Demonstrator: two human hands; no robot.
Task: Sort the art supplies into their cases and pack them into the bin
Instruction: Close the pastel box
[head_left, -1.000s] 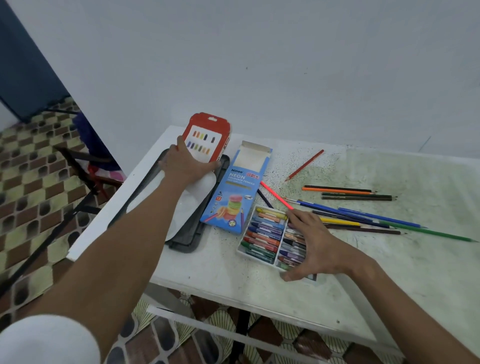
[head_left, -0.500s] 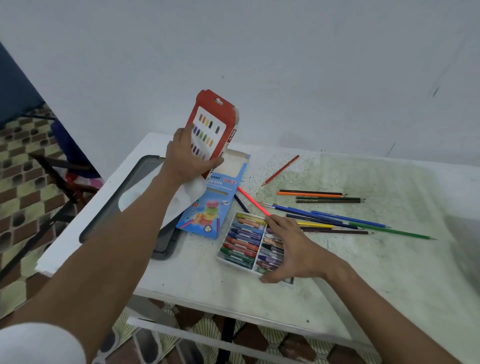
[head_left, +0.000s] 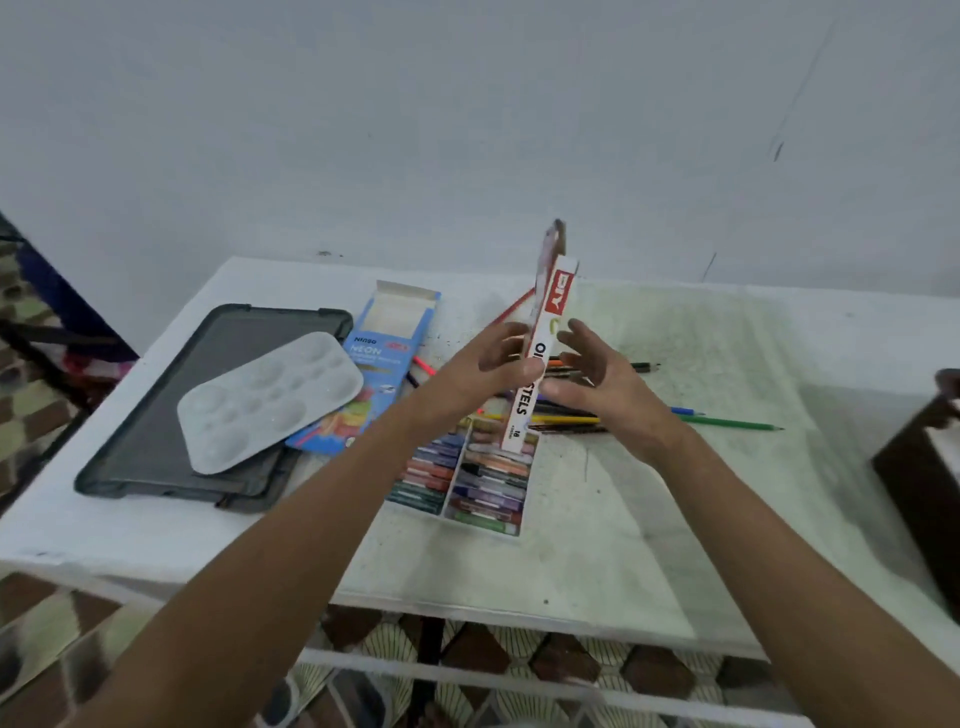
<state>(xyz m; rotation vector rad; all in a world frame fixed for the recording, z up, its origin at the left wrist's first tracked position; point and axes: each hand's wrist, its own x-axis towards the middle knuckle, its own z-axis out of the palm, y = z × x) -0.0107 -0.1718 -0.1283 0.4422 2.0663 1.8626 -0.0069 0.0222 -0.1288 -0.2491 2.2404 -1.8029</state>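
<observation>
My left hand (head_left: 491, 364) grips a red-and-white oil pastel box (head_left: 540, 353), held upright and edge-on above the table's middle. My right hand (head_left: 605, 379) hovers just right of the box with its fingers spread and loosely bent; its thumb is at the box's side. Below them lies an open white tray of oil pastels (head_left: 470, 486) in two rows. A blue neon pencil box (head_left: 387, 348), flap open, lies to the left. Loose coloured pencils (head_left: 727, 423) are scattered behind and to the right of my hands.
A white paint palette (head_left: 270, 400) rests on a flat dark grey lid (head_left: 150, 415) at the table's left. A dark brown container (head_left: 924, 483) stands at the right edge. The wall runs right behind the white table (head_left: 623, 545).
My left hand carried the pastel box from the left side to the middle and turned it edge-on. My right hand lifted off the pastel tray and came up beside the box.
</observation>
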